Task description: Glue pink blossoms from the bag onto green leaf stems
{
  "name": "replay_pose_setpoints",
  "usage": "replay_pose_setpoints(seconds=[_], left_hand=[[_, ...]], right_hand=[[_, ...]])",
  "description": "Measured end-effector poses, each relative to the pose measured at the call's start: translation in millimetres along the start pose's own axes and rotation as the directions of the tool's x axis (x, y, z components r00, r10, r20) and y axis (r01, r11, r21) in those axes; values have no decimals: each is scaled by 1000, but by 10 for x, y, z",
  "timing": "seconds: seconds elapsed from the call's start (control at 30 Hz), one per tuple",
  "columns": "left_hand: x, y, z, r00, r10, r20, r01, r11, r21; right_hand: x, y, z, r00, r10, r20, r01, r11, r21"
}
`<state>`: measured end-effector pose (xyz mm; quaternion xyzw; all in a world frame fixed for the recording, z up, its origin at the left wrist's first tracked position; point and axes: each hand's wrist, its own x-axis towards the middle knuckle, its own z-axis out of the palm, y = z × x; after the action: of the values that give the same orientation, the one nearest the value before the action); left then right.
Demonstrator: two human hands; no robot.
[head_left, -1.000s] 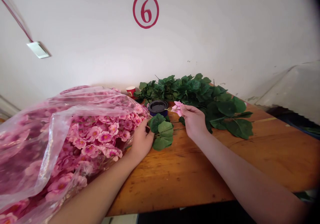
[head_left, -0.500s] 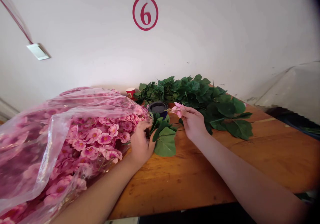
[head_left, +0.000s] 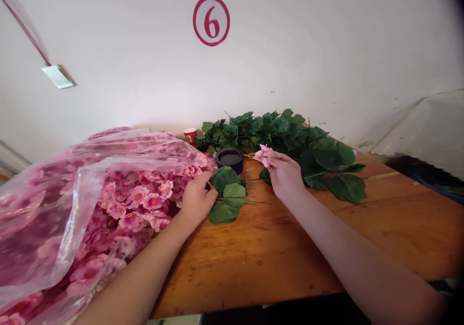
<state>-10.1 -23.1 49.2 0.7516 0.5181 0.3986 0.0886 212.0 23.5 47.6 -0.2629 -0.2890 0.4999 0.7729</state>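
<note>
A white plaster wall bearing a red-ringed numeral 6 (head_left: 211, 21) is rising behind a warm-brown wooden table (head_left: 253, 272). Across the table's left end, a clear plastic bag (head_left: 43, 252) is spilling a mass of pink artificial blossoms (head_left: 137, 204), while a heap of dark green artificial leaves (head_left: 279, 131) is spreading along the back. A small red-and-white paper cup (head_left: 190, 135) and a round black tub with dark contents (head_left: 229, 159) are sitting between them. The left hand (head_left: 197, 200) is resting beside the bag with its fingers curled at a leafy green sprig (head_left: 226, 197), though whether it is gripping the sprig I cannot tell. The right hand (head_left: 286, 175) is pinching a single pink blossom (head_left: 263, 155) on a thin stem. That light pinch could let the blossom slip or spin, and a careless reach could tip the tub or drag the slick bag's blossoms loose.
</note>
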Motion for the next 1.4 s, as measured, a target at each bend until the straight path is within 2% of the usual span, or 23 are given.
replay_pose_setpoints(seconds=[0.07, 0.1, 0.13, 0.2, 0.23, 0.27, 0.3, 0.37, 0.43, 0.57, 0.67, 0.7, 0.77, 0.83, 0.87, 0.93, 1.0, 1.03, 1.1, 1.17, 1.23, 1.4], left_hand=[[43, 34, -23, 974, -133, 184, 169, 966, -198], [54, 51, -44, 931, -190, 311, 283, 915, -288], [58, 65, -74, 864, -226, 450, 404, 845, -350], [50, 87, -158, 678, -253, 690, 606, 724, -330], [42, 95, -204, 603, -254, 756, 664, 686, -299], [35, 100, -244, 551, -259, 793, 703, 656, -274], [31, 102, -275, 512, -266, 817, 731, 634, -252], [33, 94, -296, 475, -280, 834, 760, 608, -230], [49, 65, -258, 492, -319, 810, 762, 608, -223], [93, -51, -80, 608, -453, 652, 745, 611, -269], [118, -140, 55, 666, -530, 525, 737, 575, -355], [123, -156, 88, 700, -543, 463, 712, 583, -391], [119, -157, 131, 796, -530, 294, 604, 659, -448], [90, -115, 139, 886, -457, 79, 440, 776, -452], [67, -81, 129, 917, -397, -39, 343, 835, -431], [7, -7, 88, 936, -229, -267, 135, 934, -330], [-53, 53, 33, 916, 52, -398, -96, 991, -90], [-78, 72, 8, 896, 233, -378, -231, 972, 52], [-109, 84, -19, 831, 526, -184, -478, 843, 247], [-120, 74, -6, 762, 647, 45, -627, 718, 302], [-116, 60, 34, 750, 632, 196, -658, 683, 315], [-94, 68, 109, 801, 457, 387, -588, 724, 362]], right_hand=[[6, 8, -1, 1000, 5, 1, -5, 1000, 6], [11, 14, -6, 1000, 6, 9, -6, 1000, 2], [17, 23, -15, 1000, 2, 13, -2, 1000, -5], [30, 43, -36, 1000, -11, 8, 11, 1000, -26], [34, 54, -47, 1000, -14, 14, 15, 999, -37], [36, 63, -55, 1000, -13, 28, 15, 999, -42], [34, 71, -60, 999, -11, 48, 13, 999, -44], [18, 82, -61, 995, -5, 98, 10, 999, -50], [-5, 89, -56, 991, -13, 134, 22, 998, -65], [-21, 98, -62, 988, -17, 154, 31, 996, -88], [0, 103, -79, 992, 31, 125, -20, 996, -85], [6, 103, -82, 992, 40, 116, -31, 996, -81], [12, 98, -81, 993, 39, 113, -31, 997, -76], [7, 86, -71, 992, 30, 122, -21, 997, -81], [1, 78, -63, 992, 27, 125, -17, 996, -86], [-14, 62, -47, 992, 28, 123, -17, 995, -95], [-29, 48, -32, 994, 35, 104, -24, 995, -101], [-35, 43, -26, 995, 38, 87, -29, 994, -104], [-46, 37, -18, 998, 44, 55, -38, 994, -105], [-51, 35, -14, 997, 44, 63, -38, 994, -100], [-51, 36, -15, 994, 37, 98, -28, 995, -98], [-29, 66, -38, 990, 41, 135, -27, 994, -105]])
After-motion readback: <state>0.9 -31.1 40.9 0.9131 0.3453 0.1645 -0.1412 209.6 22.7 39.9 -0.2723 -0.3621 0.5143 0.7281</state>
